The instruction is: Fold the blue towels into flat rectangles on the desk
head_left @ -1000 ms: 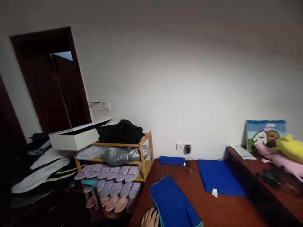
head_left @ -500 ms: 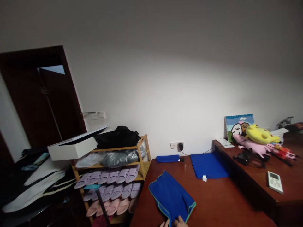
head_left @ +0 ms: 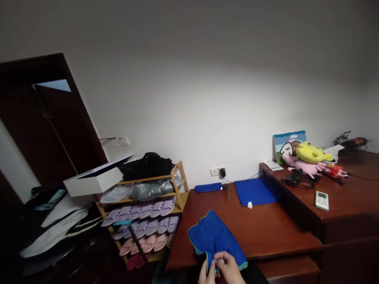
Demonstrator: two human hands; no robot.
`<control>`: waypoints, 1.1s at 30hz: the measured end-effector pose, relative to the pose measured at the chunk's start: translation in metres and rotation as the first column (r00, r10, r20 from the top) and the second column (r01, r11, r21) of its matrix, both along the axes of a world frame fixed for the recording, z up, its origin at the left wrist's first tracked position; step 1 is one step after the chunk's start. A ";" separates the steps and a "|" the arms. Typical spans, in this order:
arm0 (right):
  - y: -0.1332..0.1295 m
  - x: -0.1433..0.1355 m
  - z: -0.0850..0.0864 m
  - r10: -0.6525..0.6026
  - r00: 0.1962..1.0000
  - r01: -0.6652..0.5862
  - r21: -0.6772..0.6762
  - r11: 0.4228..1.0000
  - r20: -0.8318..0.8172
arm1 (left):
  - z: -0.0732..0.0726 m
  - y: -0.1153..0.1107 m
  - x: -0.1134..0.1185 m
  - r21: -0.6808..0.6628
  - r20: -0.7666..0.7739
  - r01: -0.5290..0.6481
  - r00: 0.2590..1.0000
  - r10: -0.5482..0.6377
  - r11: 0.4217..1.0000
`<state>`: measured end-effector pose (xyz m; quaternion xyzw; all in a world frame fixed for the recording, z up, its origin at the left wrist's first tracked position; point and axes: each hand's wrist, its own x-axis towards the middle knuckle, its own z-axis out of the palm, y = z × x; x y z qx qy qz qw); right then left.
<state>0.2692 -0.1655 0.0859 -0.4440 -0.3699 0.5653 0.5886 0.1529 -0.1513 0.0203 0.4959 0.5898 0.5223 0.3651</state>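
A blue cloth [head_left: 217,232] with green edging lies over the front part of the brown desk, its near end bunched up at the desk's edge. My left hand [head_left: 206,273] pinches that near end from the left. Close beside it, my right hand [head_left: 227,266] has its thumb and fingers closed on the same gathered edge. The fingertips of both hands almost meet, and what lies between them is partly hidden. Further back on the desk are a folded blue cloth [head_left: 257,192] with a white tag and a narrow folded blue cloth [head_left: 208,187].
On the left, a wooden rack [head_left: 181,185] holds rows of slippers [head_left: 148,210], a black bag [head_left: 146,166] and a white box [head_left: 94,184]. To the right, plush toys [head_left: 314,154] and a white remote control [head_left: 321,200] lie on a higher desk. A charger [head_left: 223,172] is plugged into the wall.
The view has tilted down and turned slightly right, so more of my hands and the desk's front edge shows. The cloth's near end is more bunched between my fingers.
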 end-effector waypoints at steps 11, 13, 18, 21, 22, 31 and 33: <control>0.001 0.171 0.149 -0.131 0.930 0.186 0.132 0.974 -0.344 | 0.234 0.027 -0.030 0.091 0.793 -0.118 0.609 0.000 0.989; -0.012 0.220 0.156 -0.221 0.882 0.287 0.101 0.953 -0.417 | 0.249 0.030 -0.062 0.066 0.819 -0.143 0.573 0.028 0.988; -0.063 0.316 0.143 -0.442 0.773 0.504 0.018 0.863 -0.456 | 0.249 0.021 -0.117 0.023 0.867 -0.258 0.486 0.109 0.966; -0.089 0.339 0.129 -0.516 0.759 0.549 -0.035 0.835 -0.398 | 0.234 0.014 -0.122 0.037 0.828 -0.287 0.545 0.132 0.957; -0.095 0.342 0.125 -0.529 0.759 0.551 -0.057 0.832 -0.379 | 0.229 0.014 -0.120 0.022 0.826 -0.285 0.545 0.143 0.958; -0.106 0.341 0.088 -0.598 0.753 0.609 -0.054 0.791 -0.275 | 0.190 0.027 -0.120 -0.054 0.868 -0.304 0.457 0.195 0.951; -0.089 0.346 0.088 -0.596 0.753 0.606 -0.058 0.793 -0.277 | 0.195 0.039 -0.114 -0.066 0.850 -0.318 0.479 0.220 0.946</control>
